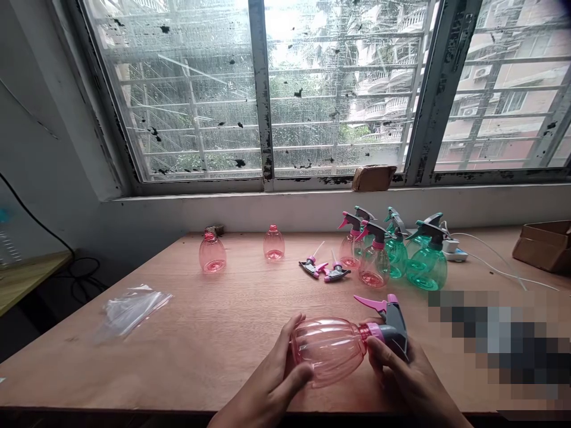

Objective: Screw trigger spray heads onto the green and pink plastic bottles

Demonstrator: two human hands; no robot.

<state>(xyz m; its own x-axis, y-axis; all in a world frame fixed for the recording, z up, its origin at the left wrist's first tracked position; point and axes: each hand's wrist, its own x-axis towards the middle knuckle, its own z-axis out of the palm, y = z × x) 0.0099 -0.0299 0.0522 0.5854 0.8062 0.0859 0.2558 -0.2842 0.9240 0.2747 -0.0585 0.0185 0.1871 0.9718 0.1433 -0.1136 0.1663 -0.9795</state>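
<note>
A clear pink spray bottle point(330, 348) lies sideways in the air above the table's near side, its base to the left. My left hand point(279, 374) is closed around the base end. On the other end, the fingers of my right hand point(408, 374) grip the pink collar of the grey-and-pink trigger sprayer point(395, 327), which sits on the bottle's neck. Beyond them, two loose sprayer heads point(311, 267) lie on the table. Two pink bottles without heads, one left point(213, 255) and one nearer the middle point(273, 244), stand upright at the back.
Several assembled pink and green spray bottles point(426, 264) stand grouped at the back right. Clear plastic bags point(136, 306) lie on the left of the wooden table point(200, 356). A white power adapter with cables point(455, 254) and a brown cardboard box point(544, 246) are farther right. A blurred patch covers the right side.
</note>
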